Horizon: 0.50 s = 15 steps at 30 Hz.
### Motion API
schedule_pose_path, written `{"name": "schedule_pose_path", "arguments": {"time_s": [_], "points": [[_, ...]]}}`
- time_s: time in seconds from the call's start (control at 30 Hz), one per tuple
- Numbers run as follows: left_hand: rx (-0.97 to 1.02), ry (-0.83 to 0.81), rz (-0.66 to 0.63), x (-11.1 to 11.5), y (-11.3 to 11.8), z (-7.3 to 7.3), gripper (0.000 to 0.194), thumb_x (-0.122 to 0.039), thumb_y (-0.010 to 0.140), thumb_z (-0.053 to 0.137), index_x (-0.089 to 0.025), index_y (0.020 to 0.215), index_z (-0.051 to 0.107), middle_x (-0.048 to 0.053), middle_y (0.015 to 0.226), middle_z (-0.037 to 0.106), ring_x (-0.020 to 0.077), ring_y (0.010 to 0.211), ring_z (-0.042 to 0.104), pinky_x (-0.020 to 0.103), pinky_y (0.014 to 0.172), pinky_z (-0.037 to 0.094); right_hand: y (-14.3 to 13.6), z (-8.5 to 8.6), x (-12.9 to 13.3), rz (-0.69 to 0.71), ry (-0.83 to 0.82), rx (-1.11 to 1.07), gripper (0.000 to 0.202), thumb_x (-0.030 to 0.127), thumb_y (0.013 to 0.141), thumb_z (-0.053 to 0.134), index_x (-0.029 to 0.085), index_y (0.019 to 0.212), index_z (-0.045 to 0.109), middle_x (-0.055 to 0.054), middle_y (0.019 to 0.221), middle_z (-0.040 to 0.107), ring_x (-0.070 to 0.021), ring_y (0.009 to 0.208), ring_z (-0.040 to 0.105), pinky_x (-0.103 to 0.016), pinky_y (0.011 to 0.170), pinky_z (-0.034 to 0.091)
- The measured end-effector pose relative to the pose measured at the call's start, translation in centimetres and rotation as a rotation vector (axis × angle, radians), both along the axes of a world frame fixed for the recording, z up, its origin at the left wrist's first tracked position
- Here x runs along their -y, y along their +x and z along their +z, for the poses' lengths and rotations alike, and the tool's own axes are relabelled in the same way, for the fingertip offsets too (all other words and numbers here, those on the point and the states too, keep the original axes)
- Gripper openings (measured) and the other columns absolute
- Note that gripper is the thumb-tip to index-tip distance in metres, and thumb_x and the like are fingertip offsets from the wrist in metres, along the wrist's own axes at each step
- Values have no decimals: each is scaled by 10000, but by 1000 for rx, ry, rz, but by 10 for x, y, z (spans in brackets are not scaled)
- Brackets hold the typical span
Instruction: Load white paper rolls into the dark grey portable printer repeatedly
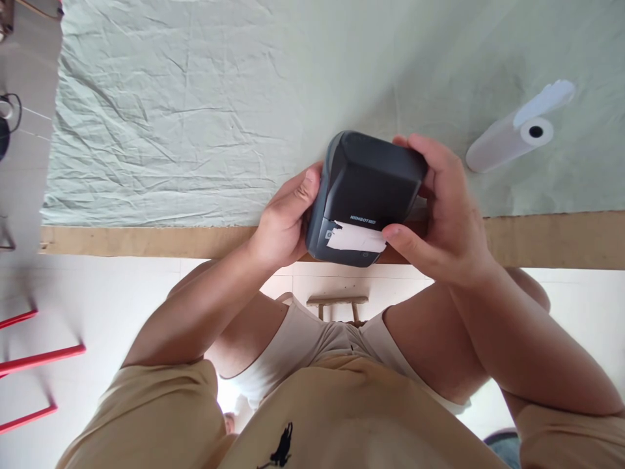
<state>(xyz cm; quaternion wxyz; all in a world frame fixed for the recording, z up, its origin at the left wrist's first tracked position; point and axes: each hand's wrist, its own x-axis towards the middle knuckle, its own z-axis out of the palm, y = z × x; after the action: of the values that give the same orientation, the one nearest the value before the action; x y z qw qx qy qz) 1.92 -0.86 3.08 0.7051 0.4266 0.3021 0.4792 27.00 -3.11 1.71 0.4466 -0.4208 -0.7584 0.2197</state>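
A dark label printer [374, 176] is held in both hands over the front edge of the table. A torn-edged strip of white paper [356, 237] sticks out of its slot and lies over the lower front. My left hand [288, 215] is closed round the printer's left side, thumb along the edge. On the right side, my right hand [446, 215] grips the upper corner with its fingers, while its thumb touches the right end of the paper strip. The fingers beneath the printer are hidden.
A white paper roll [502, 140] with a loose torn end lies on the pale green cloth [195, 98] to the right. The table's wooden edge [146, 241] runs across in front of me. Red bars [43, 359] stand at lower left, and a wooden stool [336, 301] shows below the table.
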Motion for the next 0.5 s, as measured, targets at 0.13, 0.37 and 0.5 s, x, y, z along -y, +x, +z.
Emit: {"name": "schedule_pose_path", "arguments": {"time_s": [0.13, 0.37, 0.5], "points": [[-64, -65, 77, -2, 2, 3, 768, -926, 1216, 636, -255, 846, 590, 50, 857, 664, 253, 940, 804, 375, 756, 649, 3, 4, 1, 17, 29, 20, 926, 791, 1149, 798, 462, 1955, 484, -128, 1894, 719, -434, 1626, 809, -682, 1230, 809], [-25, -72, -27, -1, 1, 7, 729, -961, 1185, 664, -248, 1148, 813, 93, 1107, 877, 356, 1268, 901, 444, 1001, 751, 16, 15, -1, -77, 137, 90, 972, 770, 1024, 991, 429, 1858, 625, -97, 1346, 839, -395, 1221, 869, -618, 988, 817], [-60, -40, -65, 1, 0, 19, 497, -745, 1181, 866, -253, 1121, 823, 23, 991, 833, 225, 967, 852, 340, 836, 675, 10, 17, 14, -130, 107, 26, 689, 662, 1247, 705, 541, 1862, 418, -22, 1361, 782, -152, 643, 654, -390, 534, 566]]}}
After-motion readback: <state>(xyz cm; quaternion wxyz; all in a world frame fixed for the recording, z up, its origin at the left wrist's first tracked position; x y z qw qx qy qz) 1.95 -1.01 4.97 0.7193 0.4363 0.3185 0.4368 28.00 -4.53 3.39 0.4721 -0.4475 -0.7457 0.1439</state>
